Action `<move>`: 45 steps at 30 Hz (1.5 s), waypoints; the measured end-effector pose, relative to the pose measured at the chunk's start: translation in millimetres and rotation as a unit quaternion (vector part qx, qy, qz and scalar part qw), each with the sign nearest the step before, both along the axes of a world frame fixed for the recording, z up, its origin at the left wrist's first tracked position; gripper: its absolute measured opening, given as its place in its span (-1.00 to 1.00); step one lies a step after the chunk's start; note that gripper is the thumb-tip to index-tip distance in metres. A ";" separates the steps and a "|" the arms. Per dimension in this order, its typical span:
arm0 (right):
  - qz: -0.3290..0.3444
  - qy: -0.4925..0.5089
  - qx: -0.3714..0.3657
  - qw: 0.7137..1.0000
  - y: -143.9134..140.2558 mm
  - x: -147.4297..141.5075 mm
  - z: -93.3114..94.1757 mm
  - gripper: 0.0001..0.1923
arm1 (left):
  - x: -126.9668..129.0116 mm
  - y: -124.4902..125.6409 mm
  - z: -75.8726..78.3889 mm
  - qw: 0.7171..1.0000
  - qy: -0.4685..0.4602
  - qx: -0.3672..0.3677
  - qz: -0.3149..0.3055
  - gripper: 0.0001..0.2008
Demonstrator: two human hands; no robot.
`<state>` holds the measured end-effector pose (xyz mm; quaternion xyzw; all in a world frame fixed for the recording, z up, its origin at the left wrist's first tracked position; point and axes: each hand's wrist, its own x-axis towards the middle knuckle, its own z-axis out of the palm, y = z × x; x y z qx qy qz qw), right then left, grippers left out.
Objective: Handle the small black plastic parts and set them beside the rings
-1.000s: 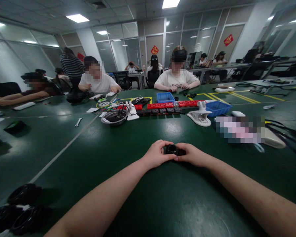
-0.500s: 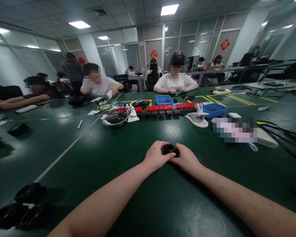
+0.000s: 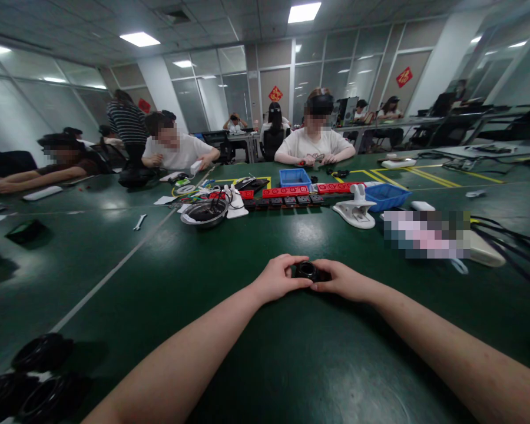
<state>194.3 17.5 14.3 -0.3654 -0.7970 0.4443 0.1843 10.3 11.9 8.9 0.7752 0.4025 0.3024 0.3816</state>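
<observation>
Between my two hands, on the green tabletop, is a small glossy black round part with a hole facing up. My left hand grips its left side, with the thumb at the near edge and fingers at the far edge. From the right, my right hand holds the same part, its thumb near my left thumb tip. The fingers partly cover the part, so its exact kind cannot be made out. Similar but larger-looking black round parts lie at the lower left.
Across the table stand a metal bowl, a white clamp-like stand, red sockets and blue trays. A wrench lies to the left. Cables run at the right. Co-workers sit opposite.
My right hand has shifted slightly right, with its fingers straighter along the part. The black part is tilted a little more towards me. The view has also moved slightly.
</observation>
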 end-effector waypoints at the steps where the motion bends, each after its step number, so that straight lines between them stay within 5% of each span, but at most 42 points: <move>1: -0.002 -0.002 -0.001 1.000 0.3 -0.2 0.3 -0.68 | 0.2 -0.2 0.4 1.000 -0.005 -0.008 0.002 -0.47; 24: -0.028 -0.016 0.030 0.999 0.4 -1.1 -2.2 -0.73 | 2.3 -2.5 4.1 1.000 -0.006 -0.013 0.020 -0.52; 30: -0.114 -0.076 0.092 0.986 -0.9 -5.0 -8.6 -0.74 | 10.4 -9.1 2.7 0.993 0.031 0.038 0.103 -0.58; 36: -0.253 -0.169 0.170 0.937 -10.3 -23.3 -12.6 -0.75 | 18.1 -14.7 -0.6 0.975 0.047 0.074 0.206 -0.61; 40: -0.236 -0.141 0.179 0.945 -13.9 -22.8 -9.6 -0.67 | 13.2 -10.2 -1.2 0.983 0.029 0.074 0.166 -0.61; 45: -0.090 -0.019 0.090 0.992 -8.7 -7.8 -5.1 -0.49 | 3.4 -4.2 4.1 0.999 0.008 0.004 0.041 -0.58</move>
